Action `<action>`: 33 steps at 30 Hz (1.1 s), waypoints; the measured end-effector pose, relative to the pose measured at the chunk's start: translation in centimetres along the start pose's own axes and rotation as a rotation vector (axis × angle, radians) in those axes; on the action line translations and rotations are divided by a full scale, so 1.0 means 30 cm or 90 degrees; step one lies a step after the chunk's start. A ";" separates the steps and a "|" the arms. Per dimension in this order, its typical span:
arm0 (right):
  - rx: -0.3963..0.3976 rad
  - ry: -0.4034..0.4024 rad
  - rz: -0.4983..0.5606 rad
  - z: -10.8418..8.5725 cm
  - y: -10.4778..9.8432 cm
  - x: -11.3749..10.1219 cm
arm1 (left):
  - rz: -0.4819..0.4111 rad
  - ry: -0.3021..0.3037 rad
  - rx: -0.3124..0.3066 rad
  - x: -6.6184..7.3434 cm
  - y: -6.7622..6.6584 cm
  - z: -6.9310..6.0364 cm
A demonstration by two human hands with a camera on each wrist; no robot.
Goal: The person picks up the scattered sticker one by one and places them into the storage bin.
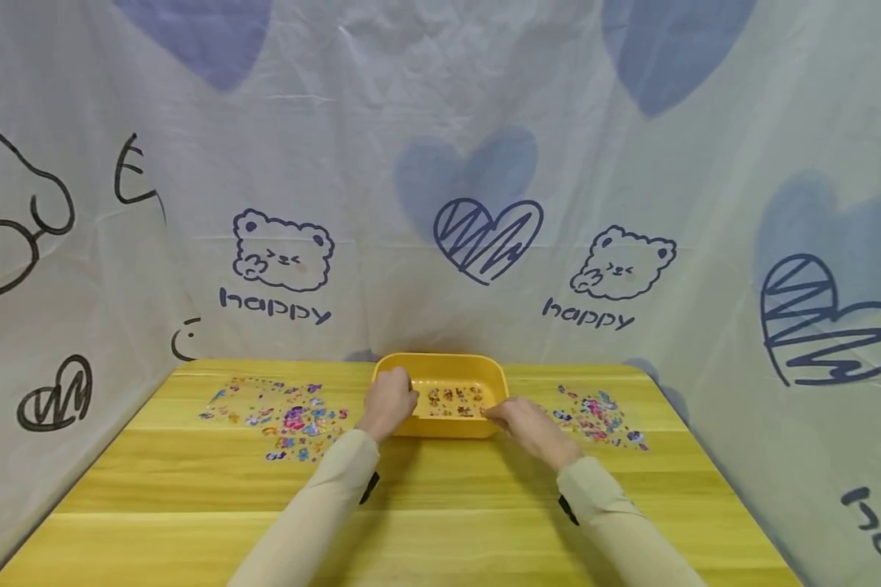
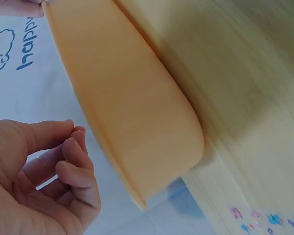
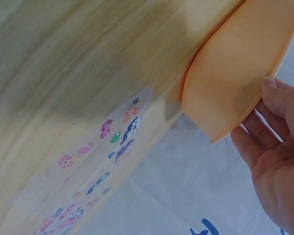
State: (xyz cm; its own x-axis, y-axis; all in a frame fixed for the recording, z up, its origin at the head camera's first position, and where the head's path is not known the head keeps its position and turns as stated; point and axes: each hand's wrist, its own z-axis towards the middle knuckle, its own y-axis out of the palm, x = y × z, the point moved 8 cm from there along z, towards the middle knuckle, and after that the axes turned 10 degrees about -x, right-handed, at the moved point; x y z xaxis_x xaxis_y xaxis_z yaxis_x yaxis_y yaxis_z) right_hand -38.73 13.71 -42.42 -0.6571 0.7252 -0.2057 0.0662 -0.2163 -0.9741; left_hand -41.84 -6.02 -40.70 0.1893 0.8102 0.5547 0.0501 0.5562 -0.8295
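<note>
Yellow plastic, thin-rimmed, sits between the thumb and fingers of the right hand [image 1: 530, 424], whose grip pinches the edge of a rectangular basin [image 1: 448, 428] at its near right corner. The left hand [image 1: 391, 399] is poised over the basin's left part, fingers curled, thumb and forefinger pressed together at the tips; whether they hold something tiny cannot be told. Inside the basin lie small brown-and-orange figures [image 1: 455, 399], loosely in rows.

The basin, with rounded corners, rests at the far edge of a yellow wood-grain surface [image 1: 440, 522]. To the basin's left spreads a wide patch of small stickers [image 1: 297, 420] in pink, blue, purple and orange. To its right lies a clear sheet of cartoon pony stickers [image 3: 98, 152], some pink, some dark blue.

Nearer the person than the basin are two cream sleeves [image 1: 308, 514], reaching in from the bottom of the head view. Behind the basin hangs a pale cloth [image 1: 382, 98] printed with hearts [image 1: 488, 236] and fluffy bear heads [image 1: 285, 253] captioned "happy".
</note>
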 end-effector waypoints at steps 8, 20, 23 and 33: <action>0.004 0.004 0.010 -0.006 0.006 0.002 | -0.017 0.008 0.025 -0.072 -0.044 -0.039; 0.015 0.027 -0.016 0.004 0.018 0.005 | -0.050 -0.036 0.025 -0.183 -0.084 -0.068; 0.024 0.027 -0.017 0.003 0.016 0.007 | -0.053 -0.035 0.027 -0.204 -0.097 -0.076; 0.030 0.026 -0.004 0.002 0.014 0.004 | -0.029 -0.067 0.016 -0.295 -0.152 -0.107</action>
State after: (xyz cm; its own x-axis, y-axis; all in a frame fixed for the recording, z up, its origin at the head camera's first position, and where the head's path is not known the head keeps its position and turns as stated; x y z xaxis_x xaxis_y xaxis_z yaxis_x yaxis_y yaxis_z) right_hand -38.84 13.67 -42.86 -0.6264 0.7525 -0.2034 0.0261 -0.2405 -0.9703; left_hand -40.60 -16.32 -42.03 0.0836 0.7979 0.5970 0.0323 0.5966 -0.8019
